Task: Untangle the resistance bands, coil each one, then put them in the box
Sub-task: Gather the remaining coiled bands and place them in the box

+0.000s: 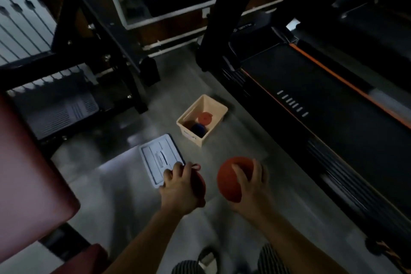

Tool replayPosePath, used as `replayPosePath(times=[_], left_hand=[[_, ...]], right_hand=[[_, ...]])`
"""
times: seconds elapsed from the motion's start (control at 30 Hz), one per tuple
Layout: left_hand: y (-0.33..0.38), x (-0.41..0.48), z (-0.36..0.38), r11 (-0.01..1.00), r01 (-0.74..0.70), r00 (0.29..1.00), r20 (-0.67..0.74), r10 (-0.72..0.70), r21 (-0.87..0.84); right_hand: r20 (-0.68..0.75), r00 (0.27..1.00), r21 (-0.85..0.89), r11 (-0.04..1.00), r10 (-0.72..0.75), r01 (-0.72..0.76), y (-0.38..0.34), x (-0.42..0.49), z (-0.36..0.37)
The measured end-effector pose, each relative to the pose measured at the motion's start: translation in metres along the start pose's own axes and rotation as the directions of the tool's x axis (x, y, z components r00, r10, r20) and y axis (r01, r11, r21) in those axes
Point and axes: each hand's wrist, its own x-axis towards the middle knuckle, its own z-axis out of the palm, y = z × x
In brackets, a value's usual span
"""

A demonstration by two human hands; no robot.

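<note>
Each hand's got a coiled red band: left hand grips one, right hand the other, box ahead.

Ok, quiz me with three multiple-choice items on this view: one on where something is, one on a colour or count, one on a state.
1. Where is the beige box?
A. on the floor beside the treadmill
B. on the treadmill belt
C. in the person's lap

2. How many coils lie inside the box?
A. none
B. two, one red coil and one dark blue coil
C. four

3. What is the state of the box lid?
A. clipped on the box
B. held in the right hand
C. off, lying on the floor

Answers: 1 A, it stands on the grey floor next to the treadmill. 2 B, two rolls show inside. 3 C, the lid lies apart from the open box.
</note>
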Motion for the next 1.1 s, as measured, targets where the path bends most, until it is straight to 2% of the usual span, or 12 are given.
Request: replayPosePath(times=[0.1, 0.17, 0.2, 0.3, 0.37, 0.47, 0.57, 0.7, 0.83, 0.93, 1.1], left_hand=[[0.021, 0.043, -0.007, 0.996, 0.085, 0.996, -0.01, -0.086, -0.028], [0.033, 0.074, -0.01, 0.987, 0.149, 0.989, 0.0, -0.149, -0.064], [0.04, 0.088, -0.012, 0.98, 0.18, 0.984, 0.004, -0.18, -0.08], [0.063, 0.132, -0.018, 0.957, 0.26, 0.965, -0.005, -0.263, -0.132], [0.081, 0.16, -0.02, 0.931, 0.31, 0.948, -0.01, -0.317, -0.194], [0.104, 0.205, -0.02, 0.885, 0.371, 0.923, 0.001, -0.386, -0.281], [0.116, 0.244, -0.02, 0.829, 0.423, 0.896, 0.034, -0.442, -0.365], [0.114, 0.301, -0.024, 0.772, 0.464, 0.864, 0.032, -0.502, -0.433], [0.101, 0.37, -0.014, 0.727, 0.501, 0.84, 0.06, -0.54, -0.469], [0.088, 0.425, 0.01, 0.707, 0.537, 0.819, 0.085, -0.567, -0.46], [0.067, 0.516, 0.063, 0.653, 0.587, 0.792, 0.172, -0.585, -0.479]], right_hand=[[0.026, 0.999, -0.078, 0.997, -0.026, 0.028, 0.026, 0.055, -0.018], [0.118, 0.991, -0.102, 0.992, -0.059, 0.072, 0.039, 0.099, -0.025], [0.175, 0.981, -0.092, 0.991, -0.083, 0.1, 0.045, 0.119, -0.029], [0.198, 0.967, -0.079, 0.98, -0.162, 0.181, 0.068, 0.183, -0.046], [0.259, 0.944, -0.101, 0.966, -0.206, 0.238, 0.082, 0.223, -0.056], [0.274, 0.921, -0.127, 0.938, -0.278, 0.321, 0.103, 0.281, -0.058], [0.387, 0.882, -0.182, 0.915, -0.269, 0.359, 0.114, 0.331, -0.053], [0.442, 0.841, -0.142, 0.902, -0.312, 0.408, 0.109, 0.4, -0.031], [0.47, 0.827, -0.179, 0.885, -0.307, 0.43, 0.107, 0.477, 0.001], [0.473, 0.828, -0.18, 0.886, -0.303, 0.427, 0.113, 0.535, 0.038], [0.567, 0.778, -0.19, 0.877, -0.269, 0.442, 0.129, 0.62, 0.117]])
